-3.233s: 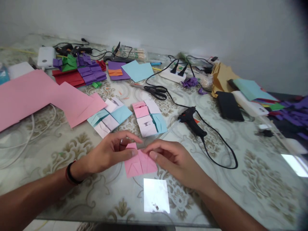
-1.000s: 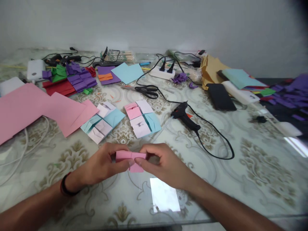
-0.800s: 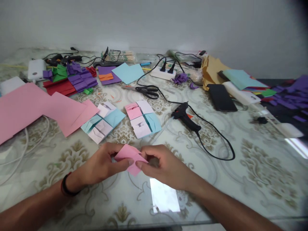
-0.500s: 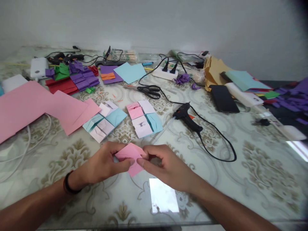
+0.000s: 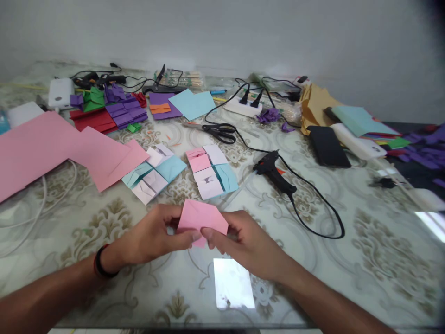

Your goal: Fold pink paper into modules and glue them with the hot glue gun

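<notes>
A small piece of folded pink paper is held up in front of me, over the patterned table. My left hand grips its left side, thumb on the near face and fingers behind. On the other side my right hand pinches it, its thumb beside the left one at the lower edge. Just beyond lie two squares made of folded paper: a white and light-blue one and a pink, white and blue one. The fingers behind the paper are mostly hidden.
Large pink sheets lie at the left over a white cable. A black glue gun with its cord rests to the right, and scissors lie beyond. A phone, a power strip and coloured paper line the back.
The pink paper has been turned and opened out from a diamond to a wider shape. Both hands stay on it, and the right one has shifted slightly right.
</notes>
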Motion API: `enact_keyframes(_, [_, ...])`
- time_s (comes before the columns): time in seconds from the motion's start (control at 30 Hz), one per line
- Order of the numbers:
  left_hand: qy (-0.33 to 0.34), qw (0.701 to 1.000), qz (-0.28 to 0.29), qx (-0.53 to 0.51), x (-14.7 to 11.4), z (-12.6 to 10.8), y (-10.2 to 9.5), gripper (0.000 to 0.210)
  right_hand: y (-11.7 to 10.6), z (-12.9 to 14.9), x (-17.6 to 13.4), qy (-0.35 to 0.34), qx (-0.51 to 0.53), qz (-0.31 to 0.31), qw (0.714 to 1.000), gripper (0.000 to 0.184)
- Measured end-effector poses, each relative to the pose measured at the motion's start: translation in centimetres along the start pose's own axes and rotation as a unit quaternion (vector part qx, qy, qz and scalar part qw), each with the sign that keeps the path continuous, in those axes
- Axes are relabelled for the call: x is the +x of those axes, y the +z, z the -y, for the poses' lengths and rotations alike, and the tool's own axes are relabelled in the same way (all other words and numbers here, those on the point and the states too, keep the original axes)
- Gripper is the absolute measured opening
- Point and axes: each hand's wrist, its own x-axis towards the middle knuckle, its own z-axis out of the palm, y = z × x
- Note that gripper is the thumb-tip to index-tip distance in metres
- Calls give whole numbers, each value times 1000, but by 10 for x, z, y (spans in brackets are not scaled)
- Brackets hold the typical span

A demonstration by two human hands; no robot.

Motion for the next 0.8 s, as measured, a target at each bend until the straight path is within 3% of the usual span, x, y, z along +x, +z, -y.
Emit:
enact_keyframes(0.17, [-20,998,-3,60,-1,-1,1,20,0,3,1,-21,18,2,1000,26])
enact_keyframes(0.27, [-16,999,-22,21,0,0,1,18,2,2,1,-11,13,-4,1000,28])
enact_keyframes(0.37, [-15,997,-78,-25,0,2,-1,19,1,2,2,-16,-18,0,1000,25])
enact_keyframes(0.47, [-27,991,-118,-51,2,2,-3,19,-16,6,1,-56,-108,-73,990,19])
enact_keyframes(0.5, [-27,990,-123,-62,3,1,-3,19,-27,7,0,-75,-146,-133,978,19])
enact_keyframes(0.57, [-19,987,-134,-83,5,-2,-3,17,-55,8,-2,-91,-215,-296,926,17])
enact_keyframes(0.63, [-8,985,-142,-95,7,-6,-3,13,-85,4,-5,-46,-264,-439,857,35])
enact_keyframes(0.67, [-2,985,-141,-100,8,-7,-4,13,-99,0,-6,-13,-289,-476,830,39])
enact_keyframes(0.73, [7,985,-136,-107,9,-7,-4,15,-122,-11,-6,48,-364,-469,803,36])
enact_keyframes(0.8, [8,986,-135,-99,9,-6,-5,17,-138,-26,-3,68,-378,-442,811,25])
